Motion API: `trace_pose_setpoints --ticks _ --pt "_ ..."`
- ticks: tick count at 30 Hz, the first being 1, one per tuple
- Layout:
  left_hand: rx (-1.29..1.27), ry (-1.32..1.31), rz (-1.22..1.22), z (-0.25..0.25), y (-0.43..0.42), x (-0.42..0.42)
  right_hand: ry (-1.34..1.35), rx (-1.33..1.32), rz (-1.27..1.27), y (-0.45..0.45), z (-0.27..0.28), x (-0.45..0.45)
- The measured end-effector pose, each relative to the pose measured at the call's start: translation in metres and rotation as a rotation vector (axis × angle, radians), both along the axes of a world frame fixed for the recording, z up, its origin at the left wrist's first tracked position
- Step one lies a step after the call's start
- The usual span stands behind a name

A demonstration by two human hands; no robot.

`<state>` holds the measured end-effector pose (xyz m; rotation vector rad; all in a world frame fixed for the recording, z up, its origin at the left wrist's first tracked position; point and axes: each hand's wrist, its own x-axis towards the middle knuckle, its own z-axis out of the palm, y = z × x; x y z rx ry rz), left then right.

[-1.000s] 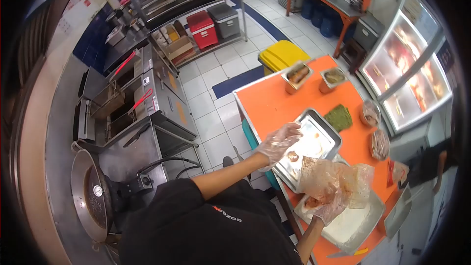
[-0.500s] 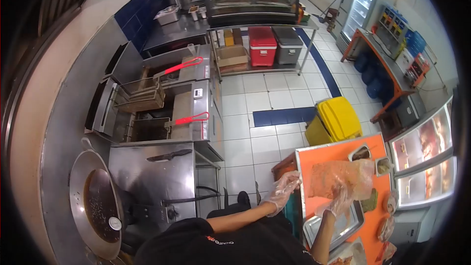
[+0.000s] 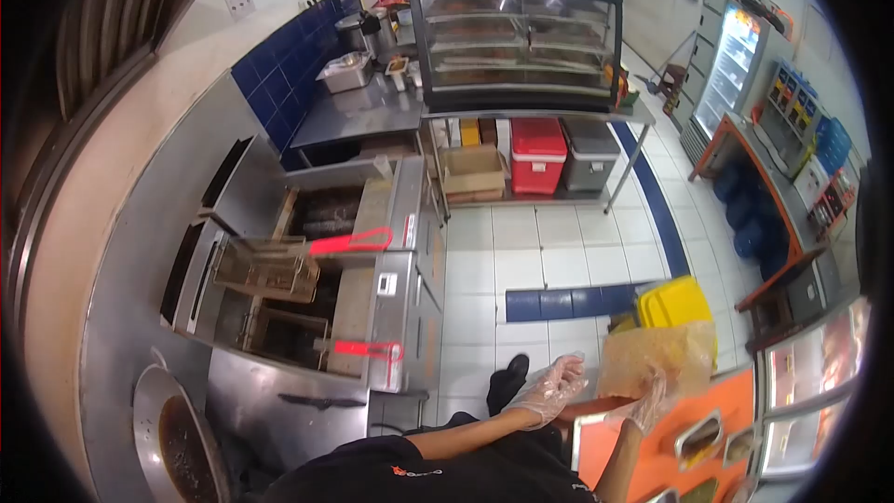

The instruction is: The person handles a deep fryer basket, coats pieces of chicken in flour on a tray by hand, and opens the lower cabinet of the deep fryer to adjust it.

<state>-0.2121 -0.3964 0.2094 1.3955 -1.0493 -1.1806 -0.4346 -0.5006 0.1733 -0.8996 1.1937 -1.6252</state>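
My right hand (image 3: 652, 402), in a clear disposable glove, grips the lower edge of a translucent plastic bag (image 3: 675, 354) with brownish specks on it. The bag spreads out flat above the near edge of the orange table (image 3: 619, 447) and in front of the yellow bin (image 3: 672, 302). What the bag holds, if anything, I cannot make out. Left of the bag, my left hand (image 3: 551, 393), also gloved, hangs in the air with its fingers loosely bent and apart, nothing visible in them.
Metal containers (image 3: 698, 440) of food stand on the orange table. On my left are deep fryers with red-handled baskets (image 3: 265, 270), a knife (image 3: 321, 401) on the steel counter (image 3: 270, 428) and a wok (image 3: 177, 433) of dark oil. A display cabinet (image 3: 517, 37) stands ahead.
The view has tilted up and turned toward the fryers and aisle. My right hand has carried the bag off from over the table toward the bin; my left hand stays beside it.
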Motion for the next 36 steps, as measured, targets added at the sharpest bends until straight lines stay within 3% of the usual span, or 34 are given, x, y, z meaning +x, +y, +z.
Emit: trace_pose_setpoints --ticks 3,7,11,13,15,17,18,21,22,26,28,29,31,33,35,36 --pt "-0.084 -0.255 -0.137 0.007 -0.093 0.034 -0.061 0.069 -0.071 -0.063 0.011 0.041" --pt "-0.183 -0.451 -0.335 0.034 -0.202 0.074 0.071 0.118 0.088 -0.153 0.010 0.094" --pt "-0.188 -0.566 -0.269 0.032 -0.288 0.103 0.054 0.158 0.198 -0.229 0.011 0.166" --pt "-0.209 -0.507 -0.275 0.019 -0.325 0.124 0.192 -0.032 0.215 -0.269 0.005 0.203" --pt "-0.231 -0.444 -0.288 0.009 -0.367 0.148 0.290 0.017 0.249 -0.305 0.000 0.223" --pt "0.062 0.106 -0.394 0.003 -0.415 0.176 0.373 0.050 0.287 -0.338 0.007 0.248" --pt "-0.023 0.247 -0.445 -0.045 -0.446 0.186 0.491 0.058 0.289 -0.354 0.003 0.254" --pt "-0.070 0.492 -0.375 -0.053 -0.505 0.208 0.768 0.040 0.277 -0.397 0.016 0.286" --pt "-0.069 0.363 -0.407 -0.052 -0.526 0.220 0.852 0.036 0.268 -0.412 0.022 0.301" --pt "0.105 0.303 -0.315 -0.010 -0.587 0.265 1.048 -0.091 0.315 -0.464 0.008 0.349" --pt "0.447 0.050 -0.369 0.003 -0.621 0.291 1.077 -0.047 0.350 -0.490 0.018 0.374" --pt "0.457 0.059 -0.394 -0.004 -0.632 0.294 1.095 -0.020 0.402 -0.503 0.022 0.382" --pt "0.234 0.116 -0.220 -0.034 -0.651 0.299 1.209 -0.048 0.430 -0.527 0.023 0.389" --pt "0.358 0.205 -0.243 -0.049 -0.668 0.303 1.211 0.064 0.526 -0.547 0.033 0.401" --pt "0.478 0.210 -0.270 -0.037 -0.690 0.319 1.247 0.080 0.514 -0.563 0.024 0.402" --pt "0.499 0.178 -0.162 -0.018 -0.691 0.318 1.241 0.026 0.550 -0.570 0.020 0.400"
